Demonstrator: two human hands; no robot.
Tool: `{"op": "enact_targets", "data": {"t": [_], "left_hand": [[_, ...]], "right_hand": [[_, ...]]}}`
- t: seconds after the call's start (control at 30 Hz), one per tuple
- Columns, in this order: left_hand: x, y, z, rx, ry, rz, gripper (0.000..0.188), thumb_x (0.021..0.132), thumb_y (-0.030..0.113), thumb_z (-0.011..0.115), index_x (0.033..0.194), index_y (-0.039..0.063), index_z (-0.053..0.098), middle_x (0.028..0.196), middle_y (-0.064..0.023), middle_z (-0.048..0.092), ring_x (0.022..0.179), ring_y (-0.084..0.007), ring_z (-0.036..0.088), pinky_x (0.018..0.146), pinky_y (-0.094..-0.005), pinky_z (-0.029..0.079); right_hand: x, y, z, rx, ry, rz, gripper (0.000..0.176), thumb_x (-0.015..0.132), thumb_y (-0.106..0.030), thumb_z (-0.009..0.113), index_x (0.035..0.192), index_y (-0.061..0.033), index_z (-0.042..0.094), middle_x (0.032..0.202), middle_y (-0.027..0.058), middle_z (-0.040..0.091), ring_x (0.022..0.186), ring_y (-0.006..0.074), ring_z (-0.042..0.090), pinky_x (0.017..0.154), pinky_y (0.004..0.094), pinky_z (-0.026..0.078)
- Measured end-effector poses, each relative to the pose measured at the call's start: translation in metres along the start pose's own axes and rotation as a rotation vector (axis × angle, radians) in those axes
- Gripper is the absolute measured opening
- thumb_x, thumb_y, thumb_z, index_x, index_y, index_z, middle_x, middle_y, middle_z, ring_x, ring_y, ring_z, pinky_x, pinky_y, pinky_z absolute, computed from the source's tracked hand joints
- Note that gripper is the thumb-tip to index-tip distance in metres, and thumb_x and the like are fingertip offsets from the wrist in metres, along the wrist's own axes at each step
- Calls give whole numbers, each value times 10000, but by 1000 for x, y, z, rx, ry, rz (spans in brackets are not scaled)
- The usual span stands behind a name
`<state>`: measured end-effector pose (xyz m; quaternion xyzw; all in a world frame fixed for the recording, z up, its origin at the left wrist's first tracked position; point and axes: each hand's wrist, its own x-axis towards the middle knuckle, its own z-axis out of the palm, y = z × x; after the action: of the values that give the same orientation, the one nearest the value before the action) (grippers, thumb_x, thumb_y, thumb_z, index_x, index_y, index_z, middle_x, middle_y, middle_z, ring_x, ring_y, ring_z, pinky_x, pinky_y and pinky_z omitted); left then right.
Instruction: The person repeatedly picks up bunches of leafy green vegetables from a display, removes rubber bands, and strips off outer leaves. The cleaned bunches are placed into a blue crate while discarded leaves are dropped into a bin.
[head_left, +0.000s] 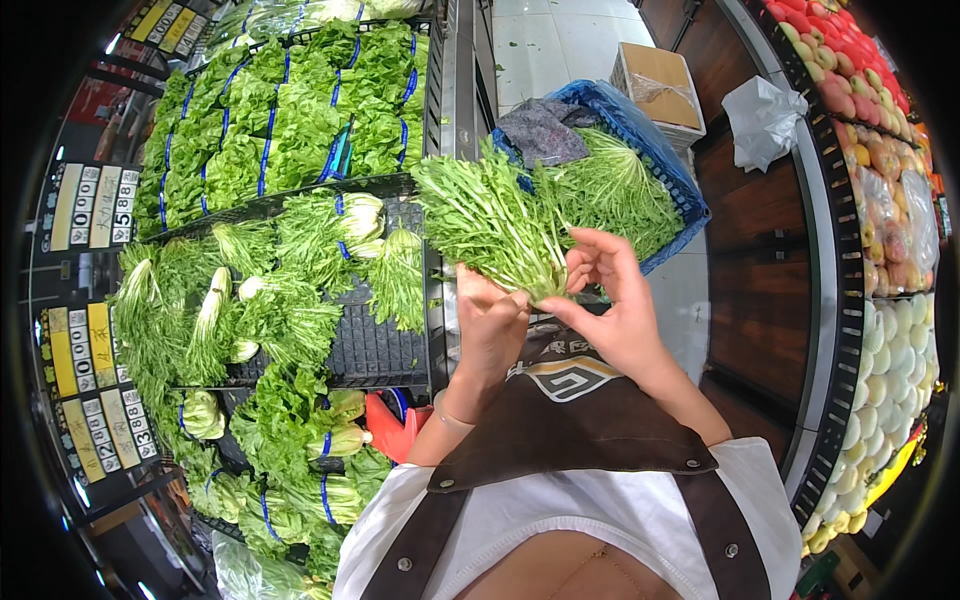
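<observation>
A leafy bunch of frisée-like greens (499, 217) is held in front of my chest, its pale root end towards me. My left hand (487, 319) is closed around the lower stems from the left side. My right hand (611, 292) touches the root end with its thumb, the other fingers curled near the stems on the right. Beyond the hands stands a blue plastic crate (679, 206) with more of these greens (611, 187) and a dark grey cloth (544, 131). On the shelf to the left lie similar bunches of greens (292, 315), some with white stem ends.
Rows of lettuce (307, 112) with blue ties fill the upper left shelf; banded lettuce (281, 435) and a red object (386, 431) lie lower. A cardboard box (656, 79) stands behind the crate. A plastic bag (761, 120) hangs by the right fruit display (892, 217).
</observation>
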<state>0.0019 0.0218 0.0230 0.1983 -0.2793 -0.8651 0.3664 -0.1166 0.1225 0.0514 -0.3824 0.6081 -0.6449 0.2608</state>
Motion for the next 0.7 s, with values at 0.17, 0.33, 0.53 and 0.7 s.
{"op": "enact_targets", "data": {"t": [0.17, 0.33, 0.53, 0.7], "left_hand": [[0, 2, 1, -68, -56, 17, 594, 784, -31, 612, 1330, -62, 378, 1329, -168, 536, 1199, -315, 592, 1086, -472, 431], [6, 6, -4, -285, 69, -157, 515, 795, 67, 587, 1284, -70, 502, 1337, -176, 542, 1238, -320, 548, 1113, -466, 388], [14, 11, -11, -744, -53, -184, 659, 682, 57, 591, 1331, 1, 492, 1257, -129, 518, 1050, -240, 494, 961, -394, 436], [12, 21, -10, -962, -150, -292, 670, 707, 77, 648, 1351, 51, 466, 1296, -81, 457, 955, -180, 449, 769, -307, 466]], "right_hand": [[0, 3, 1, 36, 108, -4, 439, 869, 60, 711, 1262, 10, 522, 950, 72, 657, 872, 126, 633, 781, 272, 523], [-2, 9, 2, 568, 110, 184, 350, 991, -76, 605, 1308, 31, 501, 973, 108, 658, 909, 160, 653, 829, 307, 554], [8, 14, -33, 1034, 73, 186, 425, 1016, -87, 549, 1421, 13, 469, 906, 81, 604, 770, 144, 588, 655, 298, 570], [25, 32, -76, 824, 271, 26, 403, 1021, -98, 544, 1405, 10, 487, 977, 42, 610, 803, 100, 558, 658, 255, 525]]}}
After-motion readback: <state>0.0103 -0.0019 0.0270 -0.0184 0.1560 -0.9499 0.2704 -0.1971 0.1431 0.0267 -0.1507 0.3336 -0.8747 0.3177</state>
